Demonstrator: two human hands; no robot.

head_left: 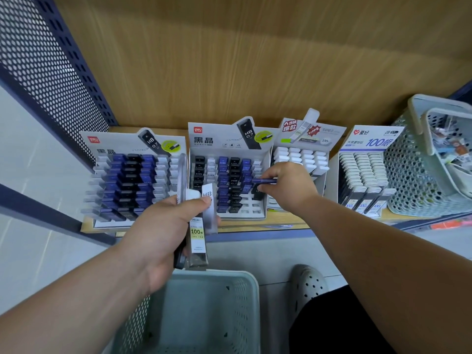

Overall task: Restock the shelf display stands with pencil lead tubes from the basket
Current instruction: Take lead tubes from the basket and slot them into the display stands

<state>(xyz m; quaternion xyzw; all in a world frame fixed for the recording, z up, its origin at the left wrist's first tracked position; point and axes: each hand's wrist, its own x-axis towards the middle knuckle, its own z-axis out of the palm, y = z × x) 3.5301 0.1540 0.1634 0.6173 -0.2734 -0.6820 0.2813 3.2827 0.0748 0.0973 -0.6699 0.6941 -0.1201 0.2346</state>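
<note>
My left hand [163, 231] grips a bundle of several pencil lead tubes [198, 226], clear and dark ones, held upright above the pale green basket [245, 297] at the bottom. My right hand [286, 186] pinches one blue lead tube [264, 180], lying sideways over the right columns of the middle display stand [227, 152]. That stand holds black, blue and white tubes, with empty slots at its front right. The left display stand [102, 145] is nearly full of blue, black and white tubes.
Two more stands with white-capped tubes [301, 157] [360, 167] sit to the right on the wooden shelf. A second mesh basket [413, 185] with assorted items stands at the far right. A perforated metal panel [51, 65] borders the left. A foot in a grey clog [307, 282] is on the floor.
</note>
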